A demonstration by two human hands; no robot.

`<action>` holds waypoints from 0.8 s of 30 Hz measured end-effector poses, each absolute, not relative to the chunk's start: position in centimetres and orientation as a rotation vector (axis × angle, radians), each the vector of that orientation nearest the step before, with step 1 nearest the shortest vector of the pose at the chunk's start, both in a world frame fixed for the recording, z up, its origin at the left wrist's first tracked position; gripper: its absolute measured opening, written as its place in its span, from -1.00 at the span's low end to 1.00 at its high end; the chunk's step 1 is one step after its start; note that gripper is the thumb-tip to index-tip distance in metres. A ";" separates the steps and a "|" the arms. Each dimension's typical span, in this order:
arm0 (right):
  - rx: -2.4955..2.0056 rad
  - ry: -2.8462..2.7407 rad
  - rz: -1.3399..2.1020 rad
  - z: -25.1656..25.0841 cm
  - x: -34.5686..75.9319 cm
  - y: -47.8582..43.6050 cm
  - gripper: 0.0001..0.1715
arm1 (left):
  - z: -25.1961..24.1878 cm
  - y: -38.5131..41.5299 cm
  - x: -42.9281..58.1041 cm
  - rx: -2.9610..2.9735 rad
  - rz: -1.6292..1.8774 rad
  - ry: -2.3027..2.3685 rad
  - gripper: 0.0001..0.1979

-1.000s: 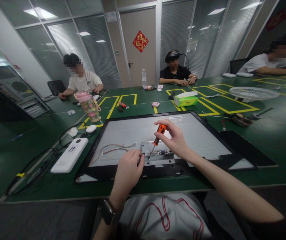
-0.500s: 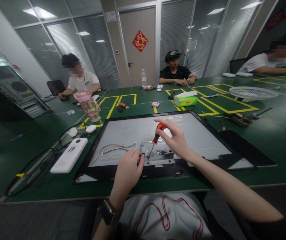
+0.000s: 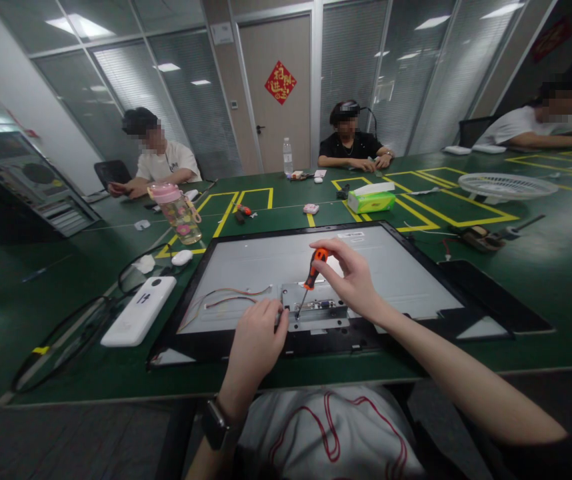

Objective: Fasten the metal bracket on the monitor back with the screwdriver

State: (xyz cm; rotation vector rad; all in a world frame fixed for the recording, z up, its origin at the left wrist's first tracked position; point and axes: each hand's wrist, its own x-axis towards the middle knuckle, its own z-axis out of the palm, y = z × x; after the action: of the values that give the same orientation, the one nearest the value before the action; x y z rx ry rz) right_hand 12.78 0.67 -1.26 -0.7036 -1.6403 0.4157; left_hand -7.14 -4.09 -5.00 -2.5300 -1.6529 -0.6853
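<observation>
In the head view, a flat display panel (image 3: 391,280) with a grey back and black frame lies on the table before me. My right hand (image 3: 351,270) grips an orange-and-black screwdriver (image 3: 319,265) by its handle. The shaft leans slightly, and its tip rests at the front left of a metal bracket (image 3: 339,323) that carries a small circuit board (image 3: 323,305). Beside the bracket's left end, my left hand (image 3: 261,333) lies with fingers curled and closed; what they pinch is hidden. Thin coloured wires (image 3: 231,291) run across the panel left of the bracket.
Left of the panel are a white power bank (image 3: 139,312), black cables (image 3: 66,347) and a pink-lidded bottle (image 3: 179,213). Behind it stands a green tissue pack (image 3: 372,199). A dark flat slab (image 3: 496,293) lies at the right. Several people sit around the table.
The screwdriver handle has turned slightly in my right hand, its tip staying in place. My left hand has not moved. The person at the far left has shifted their hands.
</observation>
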 end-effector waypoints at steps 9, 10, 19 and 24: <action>-0.644 -1.591 0.486 -1.0 13.0 0.9 -0.86 | -5.2 -4.1 -7.1 -2.524 -0.685 -1.654 -0.86; -0.657 -1.586 0.522 -0.9 13.0 0.8 -0.84 | -5.2 -4.1 -7.2 -2.523 -0.686 -1.656 -0.86; -0.517 -1.496 1.003 -1.2 13.2 1.1 -0.77 | -5.3 -4.0 -7.2 -2.527 -0.706 -1.652 -0.86; -0.474 -1.371 1.233 -0.9 13.0 1.1 -0.80 | -5.3 -4.0 -7.1 -2.517 -0.697 -1.648 -0.85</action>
State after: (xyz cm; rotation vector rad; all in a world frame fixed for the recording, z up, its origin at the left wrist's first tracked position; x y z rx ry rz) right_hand 12.96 1.15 -0.88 -0.4745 -1.3710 1.2325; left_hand -7.15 -3.96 -5.30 -2.5165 -1.6482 -0.6968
